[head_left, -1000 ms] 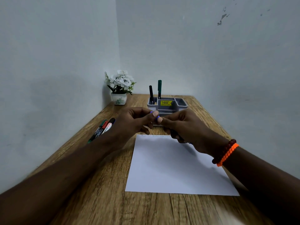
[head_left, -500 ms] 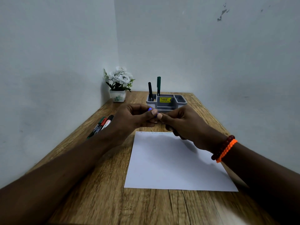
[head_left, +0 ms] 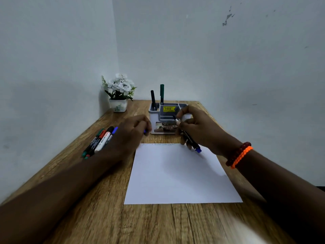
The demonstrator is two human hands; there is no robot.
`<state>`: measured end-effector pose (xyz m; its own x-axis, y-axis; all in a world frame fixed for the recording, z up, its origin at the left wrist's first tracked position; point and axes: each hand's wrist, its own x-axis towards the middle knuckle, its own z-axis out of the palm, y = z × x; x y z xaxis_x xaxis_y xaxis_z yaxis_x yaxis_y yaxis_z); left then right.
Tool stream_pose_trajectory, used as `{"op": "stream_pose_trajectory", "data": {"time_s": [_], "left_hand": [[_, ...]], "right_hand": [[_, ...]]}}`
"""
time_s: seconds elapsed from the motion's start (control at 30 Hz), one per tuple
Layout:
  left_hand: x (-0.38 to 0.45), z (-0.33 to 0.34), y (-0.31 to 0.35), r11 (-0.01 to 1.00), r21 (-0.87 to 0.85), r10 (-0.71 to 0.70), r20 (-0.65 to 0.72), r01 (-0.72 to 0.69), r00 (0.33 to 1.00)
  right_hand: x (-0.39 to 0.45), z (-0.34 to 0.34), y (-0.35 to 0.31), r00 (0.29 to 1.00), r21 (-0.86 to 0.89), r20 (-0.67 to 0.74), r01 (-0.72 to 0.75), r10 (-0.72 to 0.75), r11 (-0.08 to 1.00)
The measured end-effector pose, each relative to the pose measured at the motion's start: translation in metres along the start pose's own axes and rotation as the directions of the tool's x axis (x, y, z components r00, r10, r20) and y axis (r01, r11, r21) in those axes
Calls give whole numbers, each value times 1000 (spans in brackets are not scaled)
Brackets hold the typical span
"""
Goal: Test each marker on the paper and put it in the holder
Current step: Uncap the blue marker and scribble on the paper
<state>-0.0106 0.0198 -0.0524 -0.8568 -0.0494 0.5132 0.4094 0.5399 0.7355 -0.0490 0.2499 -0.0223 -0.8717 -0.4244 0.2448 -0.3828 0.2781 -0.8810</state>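
Note:
My right hand (head_left: 197, 127) grips an uncapped blue marker (head_left: 189, 138), its bare tip pointing up toward the holder and its blue end over the paper's far right corner. My left hand (head_left: 133, 131) is curled around the blue cap (head_left: 145, 131), which only peeks out past the fingers. The white paper (head_left: 179, 176) lies in front of me with faint scribbles along its far edge. Behind it stands the grey holder (head_left: 154, 118) with a black marker (head_left: 153, 99) and a green marker (head_left: 162, 94) upright inside. Several capped markers (head_left: 100, 141) lie on the table at the left.
A small white pot of white flowers (head_left: 119, 95) sits in the far left corner of the wooden table (head_left: 98, 208). Walls close in the table on the left and at the back.
My hands have pulled apart: the cap came off in my left hand, which moved left, while my right hand moved right with the marker.

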Motion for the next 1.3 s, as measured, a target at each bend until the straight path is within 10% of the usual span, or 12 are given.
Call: {"op": "stream_pose_trajectory", "data": {"time_s": [0.27, 1.3], "left_hand": [[-7, 10, -1, 818, 398, 286, 342, -414, 895], [-6, 13, -8, 869, 333, 263, 319, -367, 911]], "right_hand": [[-6, -12, 2, 995, 567, 102, -68, 11, 821], [-18, 10, 26, 971, -91, -239, -51, 28, 995]]}}
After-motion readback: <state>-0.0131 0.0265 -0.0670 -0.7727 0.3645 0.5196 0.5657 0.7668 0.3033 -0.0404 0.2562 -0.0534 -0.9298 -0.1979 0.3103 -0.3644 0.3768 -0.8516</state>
